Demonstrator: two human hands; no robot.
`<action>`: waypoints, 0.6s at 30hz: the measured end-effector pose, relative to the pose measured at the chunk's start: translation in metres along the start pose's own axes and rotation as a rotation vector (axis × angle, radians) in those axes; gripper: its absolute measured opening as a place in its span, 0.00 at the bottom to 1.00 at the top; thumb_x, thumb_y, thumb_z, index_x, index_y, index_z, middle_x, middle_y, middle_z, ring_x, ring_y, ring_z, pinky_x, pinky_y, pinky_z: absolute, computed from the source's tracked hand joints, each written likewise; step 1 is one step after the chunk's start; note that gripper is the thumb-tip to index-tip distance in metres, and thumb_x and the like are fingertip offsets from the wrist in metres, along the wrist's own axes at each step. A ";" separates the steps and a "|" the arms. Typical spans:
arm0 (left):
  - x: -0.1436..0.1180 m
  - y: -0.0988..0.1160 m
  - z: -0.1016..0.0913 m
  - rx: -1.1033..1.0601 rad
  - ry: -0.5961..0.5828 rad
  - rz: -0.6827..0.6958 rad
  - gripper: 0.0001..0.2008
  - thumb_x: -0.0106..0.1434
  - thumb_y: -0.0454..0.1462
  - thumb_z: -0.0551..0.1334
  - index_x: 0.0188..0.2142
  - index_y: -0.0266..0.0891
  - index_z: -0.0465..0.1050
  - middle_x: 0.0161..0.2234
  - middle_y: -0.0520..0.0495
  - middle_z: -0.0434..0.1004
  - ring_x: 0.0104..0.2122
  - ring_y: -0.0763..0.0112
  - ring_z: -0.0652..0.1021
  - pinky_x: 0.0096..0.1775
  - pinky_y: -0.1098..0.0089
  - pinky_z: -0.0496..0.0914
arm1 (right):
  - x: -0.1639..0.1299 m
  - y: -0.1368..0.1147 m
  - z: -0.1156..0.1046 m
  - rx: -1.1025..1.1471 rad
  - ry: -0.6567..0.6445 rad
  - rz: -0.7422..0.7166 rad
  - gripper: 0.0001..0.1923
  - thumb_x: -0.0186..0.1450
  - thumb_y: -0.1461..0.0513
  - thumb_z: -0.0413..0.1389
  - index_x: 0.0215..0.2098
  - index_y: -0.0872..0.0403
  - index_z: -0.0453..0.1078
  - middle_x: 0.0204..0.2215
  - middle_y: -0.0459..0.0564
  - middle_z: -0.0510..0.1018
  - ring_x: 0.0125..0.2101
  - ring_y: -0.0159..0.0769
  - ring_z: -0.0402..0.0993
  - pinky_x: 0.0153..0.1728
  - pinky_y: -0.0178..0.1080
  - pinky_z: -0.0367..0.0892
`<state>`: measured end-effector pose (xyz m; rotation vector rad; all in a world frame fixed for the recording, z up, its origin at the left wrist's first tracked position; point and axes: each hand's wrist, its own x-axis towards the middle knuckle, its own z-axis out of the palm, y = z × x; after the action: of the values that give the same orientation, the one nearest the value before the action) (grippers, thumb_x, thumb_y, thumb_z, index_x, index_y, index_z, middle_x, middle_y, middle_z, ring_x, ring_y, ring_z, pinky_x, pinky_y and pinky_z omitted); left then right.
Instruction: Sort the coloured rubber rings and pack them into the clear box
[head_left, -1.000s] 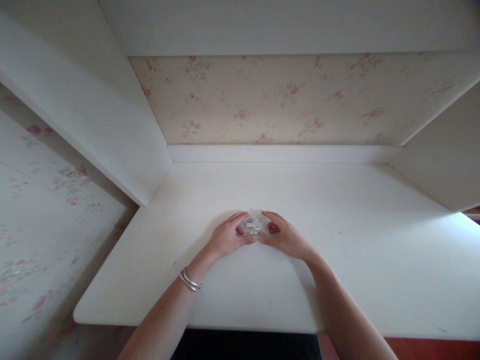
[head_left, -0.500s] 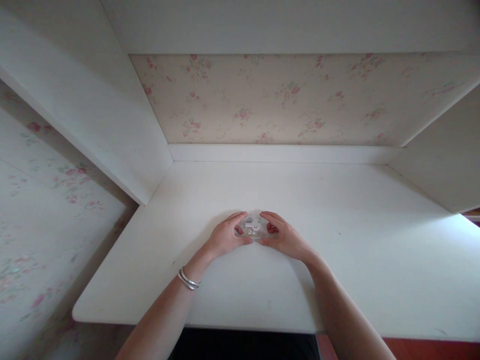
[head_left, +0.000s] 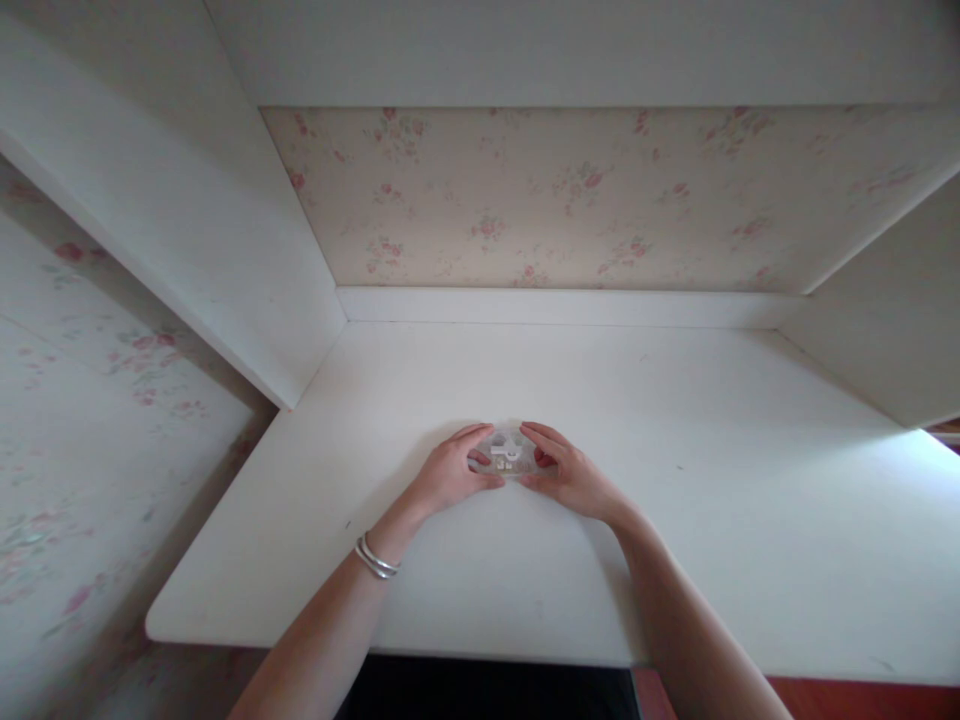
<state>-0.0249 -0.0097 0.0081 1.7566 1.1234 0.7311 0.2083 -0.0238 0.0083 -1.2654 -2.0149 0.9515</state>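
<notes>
A small clear plastic case (head_left: 513, 452) lies near the middle of the white desk. Through it show a white piece and a few little parts, pale and yellowish, too small to name. My left hand (head_left: 455, 466) wraps the case's left end, fingertips at the far edge and thumb at the near edge. On the opposite end, my right hand (head_left: 568, 470) grips it the same way. Both thumbs come close together at the front, with a short gap between them. Silver bangles (head_left: 376, 557) circle my left wrist.
The white desk top (head_left: 495, 370) runs back to a low ledge (head_left: 562, 307) under floral wallpaper (head_left: 525, 200). White panels rise at the left (head_left: 225, 250) and at the right (head_left: 885, 310). The desk's rounded left corner (head_left: 161, 625) is near my left arm.
</notes>
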 end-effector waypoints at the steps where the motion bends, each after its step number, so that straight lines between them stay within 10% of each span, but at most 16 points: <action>1: 0.000 0.000 0.000 0.008 0.005 0.003 0.39 0.47 0.40 0.72 0.58 0.45 0.62 0.61 0.43 0.58 0.38 0.70 0.78 0.40 0.66 0.77 | 0.000 0.000 0.000 0.001 -0.005 -0.002 0.33 0.58 0.58 0.60 0.61 0.46 0.59 0.60 0.54 0.59 0.37 0.33 0.71 0.42 0.43 0.72; 18: -0.001 -0.001 0.001 0.036 -0.016 0.023 0.38 0.48 0.41 0.71 0.58 0.46 0.62 0.60 0.44 0.60 0.41 0.68 0.77 0.38 0.68 0.76 | -0.002 0.003 0.000 -0.036 -0.022 -0.059 0.33 0.59 0.58 0.60 0.61 0.45 0.57 0.56 0.55 0.58 0.34 0.31 0.70 0.39 0.42 0.72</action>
<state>-0.0251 -0.0111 0.0072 1.8054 1.1133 0.7132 0.2104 -0.0244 0.0053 -1.2124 -2.0836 0.9091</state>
